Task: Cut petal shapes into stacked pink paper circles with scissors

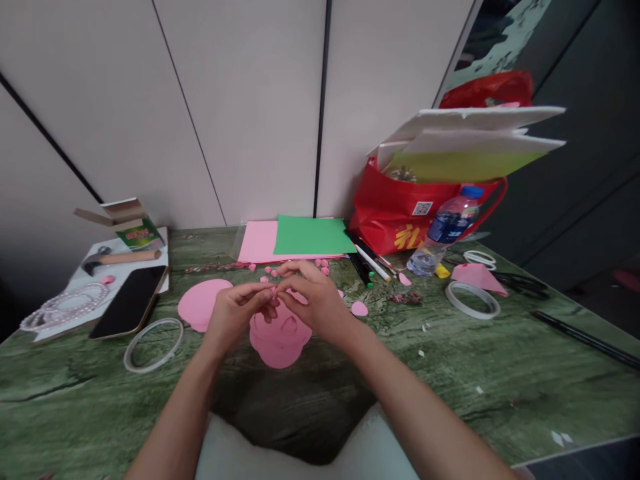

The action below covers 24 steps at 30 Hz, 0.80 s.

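Observation:
My left hand [243,308] and my right hand [309,293] meet in front of me, thumbs and fingertips pinched on a small pink paper piece [275,291]. Most of that piece is hidden by the fingers. Just below them lies a pink paper flower [281,348] with rounded, overlapping petals. A round pink paper shape [203,303] rests to the left of my left hand. Beyond the fingertips several small pink paper buds [325,267] are scattered. Beside my right wrist lies a loose pink petal [359,309].
Green paper [315,235] on pink sheets lies against the wall. At right stand a red bag [380,207] and water bottle [445,230], near a tape roll [473,312] and scissors [480,259]. Left are another tape roll [131,357], phone [130,301], hammer [125,257] and bead strings [65,307].

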{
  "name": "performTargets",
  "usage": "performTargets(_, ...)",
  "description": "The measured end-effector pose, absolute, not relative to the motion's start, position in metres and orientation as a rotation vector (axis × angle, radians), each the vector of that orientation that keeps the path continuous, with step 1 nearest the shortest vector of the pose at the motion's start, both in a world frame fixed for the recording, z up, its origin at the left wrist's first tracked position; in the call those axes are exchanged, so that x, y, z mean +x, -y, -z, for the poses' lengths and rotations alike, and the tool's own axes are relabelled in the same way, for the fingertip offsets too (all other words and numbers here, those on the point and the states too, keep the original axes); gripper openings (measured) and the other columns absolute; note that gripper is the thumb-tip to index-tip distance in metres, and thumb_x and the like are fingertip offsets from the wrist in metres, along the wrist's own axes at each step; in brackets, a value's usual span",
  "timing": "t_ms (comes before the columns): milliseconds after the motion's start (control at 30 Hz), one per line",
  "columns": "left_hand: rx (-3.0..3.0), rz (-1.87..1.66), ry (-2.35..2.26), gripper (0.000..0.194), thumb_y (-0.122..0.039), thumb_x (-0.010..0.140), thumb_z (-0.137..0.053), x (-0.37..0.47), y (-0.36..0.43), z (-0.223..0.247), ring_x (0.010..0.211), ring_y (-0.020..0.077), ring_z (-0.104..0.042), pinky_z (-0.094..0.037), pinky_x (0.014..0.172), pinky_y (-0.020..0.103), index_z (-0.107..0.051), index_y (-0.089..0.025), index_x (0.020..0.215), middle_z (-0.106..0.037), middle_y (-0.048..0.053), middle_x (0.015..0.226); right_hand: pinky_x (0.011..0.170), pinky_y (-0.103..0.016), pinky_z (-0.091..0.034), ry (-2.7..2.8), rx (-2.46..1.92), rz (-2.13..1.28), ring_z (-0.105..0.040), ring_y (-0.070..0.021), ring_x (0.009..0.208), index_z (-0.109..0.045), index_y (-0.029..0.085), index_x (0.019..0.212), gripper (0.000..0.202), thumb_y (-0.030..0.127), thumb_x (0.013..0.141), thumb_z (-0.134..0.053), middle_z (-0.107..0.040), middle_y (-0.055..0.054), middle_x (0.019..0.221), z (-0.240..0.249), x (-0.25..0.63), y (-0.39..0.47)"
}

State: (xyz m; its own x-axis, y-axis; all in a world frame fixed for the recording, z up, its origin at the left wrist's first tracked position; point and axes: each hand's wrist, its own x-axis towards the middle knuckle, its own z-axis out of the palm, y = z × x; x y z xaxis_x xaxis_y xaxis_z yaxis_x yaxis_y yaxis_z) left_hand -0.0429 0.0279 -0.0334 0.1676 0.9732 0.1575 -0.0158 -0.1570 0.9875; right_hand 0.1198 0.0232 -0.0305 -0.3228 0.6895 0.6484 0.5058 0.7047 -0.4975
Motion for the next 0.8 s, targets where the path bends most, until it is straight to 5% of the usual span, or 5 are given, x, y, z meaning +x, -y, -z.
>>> performTargets(133,1.339,-1.178,-0.966,0.016,-0.025,0.066,-0.067,-0.043,-0.028,0.035,0.043,0.0118,-0.057,-0.045,0.041,0.023,-0.068,-0.011,0.075,-0.064,0.002,0.054,0.081,-0.032,-0.044,1.977,-0.919,-0.284,-0.052,-0.0176,0.101,-0.063,0.018,0.076,0.011,0.017,0.079,-0.053,-0.058,-0.008,0.107,0.03,0.117,-0.022)
performTargets(433,1.493,-1.215,-0.998,0.023,-0.02,0.066,-0.065,-0.037,-0.025,0.031,0.045,0.0129,-0.059,-0.049,0.048,0.025,-0.068,-0.015,0.088,-0.065,0.0,0.052,0.073,-0.03,-0.047,1.539,-1.02,-1.043,-0.062,-0.015,0.073,-0.061,0.016,0.053,0.018,0.017,0.071,-0.058,-0.067,-0.003,0.07,0.031,0.113,-0.03)
performTargets(667,1.511,-1.171,-1.052,0.015,-0.024,0.065,-0.067,-0.042,-0.026,0.033,0.045,0.0134,-0.059,-0.049,0.047,0.024,-0.069,-0.014,0.076,-0.065,0.001,0.051,0.075,-0.029,-0.046,1.902,-0.92,-0.528,-0.054,-0.0176,0.1,-0.065,0.017,0.075,0.009,0.019,0.076,-0.056,-0.057,-0.009,0.108,0.033,0.12,-0.027)
performTargets(800,1.513,-1.164,-1.021,0.014,-0.022,0.066,-0.066,-0.042,-0.026,0.033,0.046,0.0139,-0.06,-0.05,0.048,0.025,-0.07,-0.014,0.077,-0.066,0.001,0.053,0.075,-0.029,-0.046,1.872,-0.931,-0.528,-0.055,-0.0171,0.098,-0.064,0.017,0.072,0.009,0.017,0.075,-0.055,-0.06,-0.008,0.104,0.034,0.118,-0.027)
